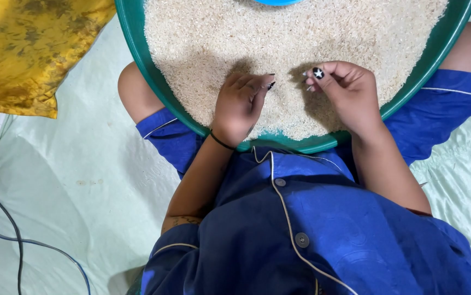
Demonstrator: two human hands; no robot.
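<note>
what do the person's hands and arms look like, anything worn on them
Both forearms are bare. The left hand has a thin black band around the wrist and dark polished nails. The right hand has black nails too, one with a white star. Short blue sleeves with pale piping end above the elbows.
</note>
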